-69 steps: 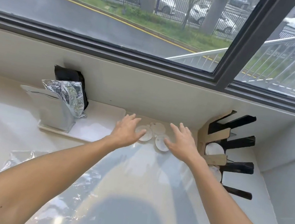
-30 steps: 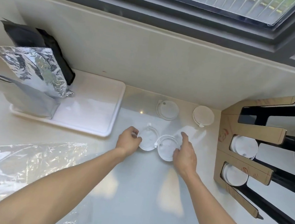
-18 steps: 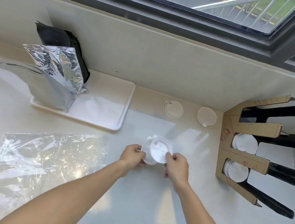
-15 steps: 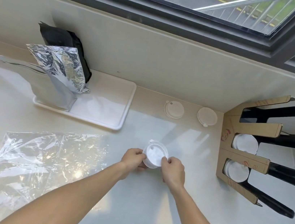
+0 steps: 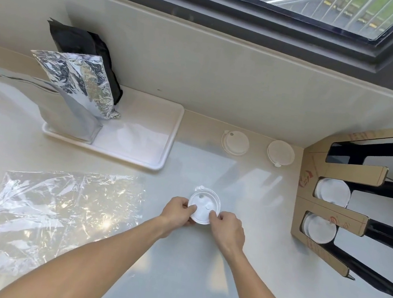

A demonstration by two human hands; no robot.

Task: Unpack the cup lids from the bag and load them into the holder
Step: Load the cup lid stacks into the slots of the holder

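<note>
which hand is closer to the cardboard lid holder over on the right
Right. The right hand grips the stacked lids' side facing the lid holder; the left hand grips their far side, farther away.

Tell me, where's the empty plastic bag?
The plastic bag lies flat on the counter, left of both hands, in front of the white tray.
</note>
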